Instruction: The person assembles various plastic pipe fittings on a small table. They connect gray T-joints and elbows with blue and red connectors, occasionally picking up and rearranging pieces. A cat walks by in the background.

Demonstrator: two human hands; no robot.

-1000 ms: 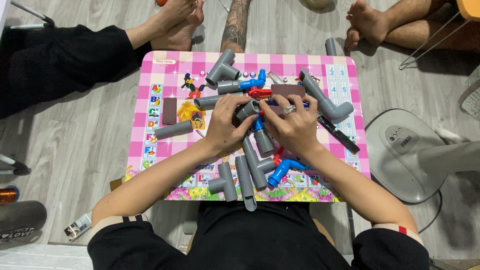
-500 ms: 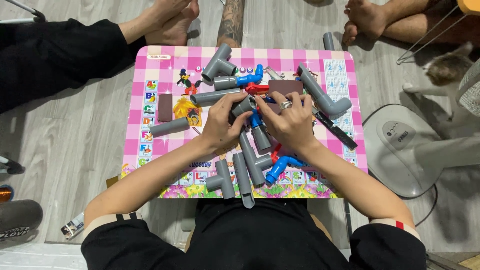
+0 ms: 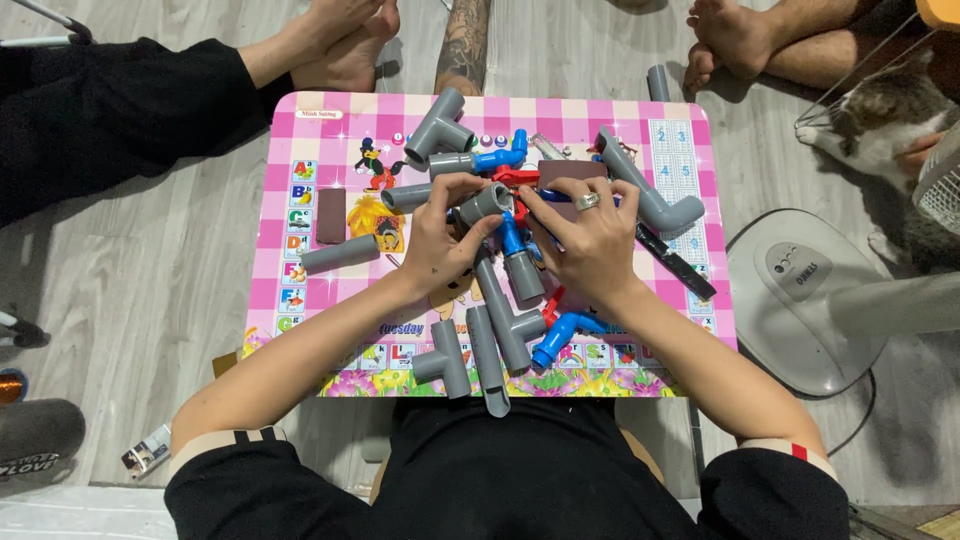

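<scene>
On a small pink checked table lie several grey pipe pieces with blue and red fittings. My left hand grips a short grey pipe fitting at the middle of the table. My right hand, with a ring on one finger, meets it from the right and presses on the same cluster of parts, with a red fitting just above the fingers. Below my hands lie a grey tee, a long grey pipe assembly and a blue elbow.
A grey elbow pipe and a black strip lie right of my hands; a loose grey tube and a brown block lie left. Other people's legs and feet border the far side. A white fan base and a cat are at right.
The camera view has drifted so the table sits lower and closer. My hands stay together on the grey fitting, with the left fingers curling tighter around it. A cat has come into view at right.
</scene>
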